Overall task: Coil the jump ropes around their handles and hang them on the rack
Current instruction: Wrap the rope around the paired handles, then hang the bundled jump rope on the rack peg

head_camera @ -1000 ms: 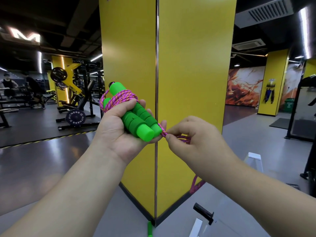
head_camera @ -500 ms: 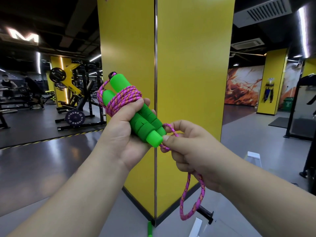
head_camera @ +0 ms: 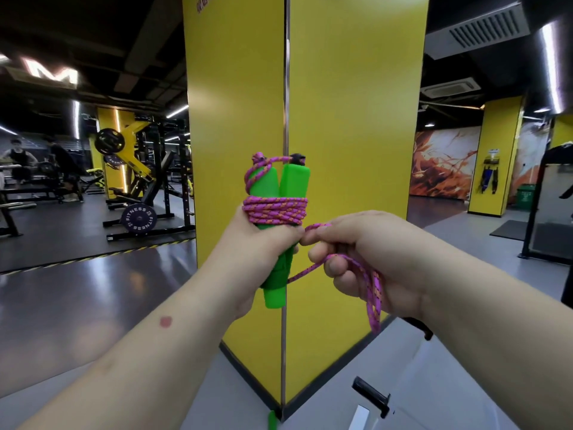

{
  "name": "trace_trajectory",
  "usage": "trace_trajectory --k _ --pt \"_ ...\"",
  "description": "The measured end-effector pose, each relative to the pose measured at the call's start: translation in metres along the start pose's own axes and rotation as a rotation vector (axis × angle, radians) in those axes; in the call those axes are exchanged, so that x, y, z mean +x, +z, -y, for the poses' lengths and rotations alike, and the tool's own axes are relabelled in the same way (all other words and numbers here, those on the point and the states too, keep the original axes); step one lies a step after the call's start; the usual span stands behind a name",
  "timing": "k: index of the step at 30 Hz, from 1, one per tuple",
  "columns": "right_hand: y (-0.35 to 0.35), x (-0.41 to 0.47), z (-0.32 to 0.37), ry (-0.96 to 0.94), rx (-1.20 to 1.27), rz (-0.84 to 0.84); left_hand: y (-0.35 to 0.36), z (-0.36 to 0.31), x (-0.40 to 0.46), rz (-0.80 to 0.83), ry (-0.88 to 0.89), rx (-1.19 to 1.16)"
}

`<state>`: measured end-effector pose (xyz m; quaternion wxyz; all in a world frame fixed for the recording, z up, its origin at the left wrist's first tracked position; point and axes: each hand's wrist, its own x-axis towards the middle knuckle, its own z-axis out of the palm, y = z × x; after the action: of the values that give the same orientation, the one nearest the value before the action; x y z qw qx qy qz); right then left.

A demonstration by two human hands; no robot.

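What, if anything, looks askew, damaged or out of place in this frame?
Nothing looks damaged. The left hand grips the green handles, and the pink rope is wound around them in neat turns. The right hand holds the loose remainder, which hangs below it. A small green object lies at the yellow pillar's base.

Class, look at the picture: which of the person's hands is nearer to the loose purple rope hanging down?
The right hand. It grips the loose rope, which drapes over its fingers. The left hand sits apart, gripping the green handles below the wound coil.
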<state>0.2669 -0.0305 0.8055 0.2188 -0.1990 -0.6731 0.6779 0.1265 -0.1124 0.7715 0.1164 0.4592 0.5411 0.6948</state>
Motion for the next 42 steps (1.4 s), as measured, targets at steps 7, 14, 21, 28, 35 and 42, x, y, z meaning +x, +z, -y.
trace_trajectory --k 7,14,21,28,35,42 --pt "-0.009 0.0 -0.003 0.136 0.035 0.033 -0.001 0.003 -0.007 -0.148 -0.048 0.614" --pt "-0.024 -0.004 -0.002 0.044 -0.225 -0.041 -0.012 0.017 -0.016 0.051 -0.068 0.961" --pt "-0.039 0.012 -0.023 0.147 0.045 -0.072 -0.013 0.037 -0.026 0.086 0.089 1.063" --pt "-0.051 0.035 -0.06 0.133 -0.058 -0.118 0.008 0.097 -0.039 0.136 0.192 1.16" --pt "-0.095 0.067 -0.124 0.283 -0.14 -0.182 0.036 0.171 -0.038 0.295 0.149 1.182" --pt "-0.144 0.108 -0.195 0.107 -0.957 -0.248 0.086 0.25 -0.022 0.499 0.125 1.262"
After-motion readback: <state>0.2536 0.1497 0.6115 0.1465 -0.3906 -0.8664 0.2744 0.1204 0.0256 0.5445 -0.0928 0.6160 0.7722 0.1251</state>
